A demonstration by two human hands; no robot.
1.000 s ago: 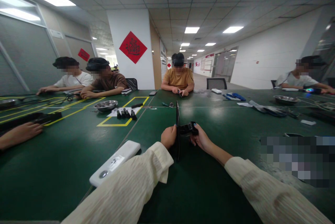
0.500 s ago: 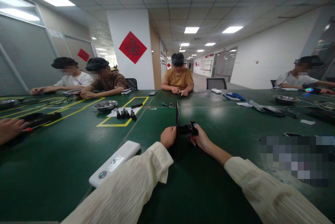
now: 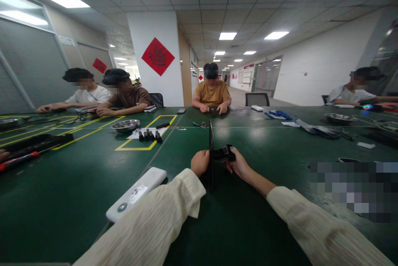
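A thin black panel (image 3: 211, 174) stands on edge above the green table (image 3: 174, 233), seen nearly edge-on. My left hand (image 3: 200, 163) is closed on its left side. From the panel's right face a black bracket-like part (image 3: 221, 154) sticks out, and its far end sits in the closed fingers of my right hand (image 3: 239, 163). The panel and the part touch. Left of my left forearm lies a white power bank (image 3: 137, 194) with a small lit display.
A metal bowl (image 3: 125, 125) and several black cylindrical pieces (image 3: 150, 136) sit at the left by yellow tape. A red-black screwdriver (image 3: 19, 160) lies far left. Blue pliers (image 3: 277, 114) and gloves (image 3: 317, 130) lie right. People sit around the table.
At the far left, another person's hand has mostly moved out of view, showing the screwdriver. The hands of the person opposite have moved apart. My own hands look the same.
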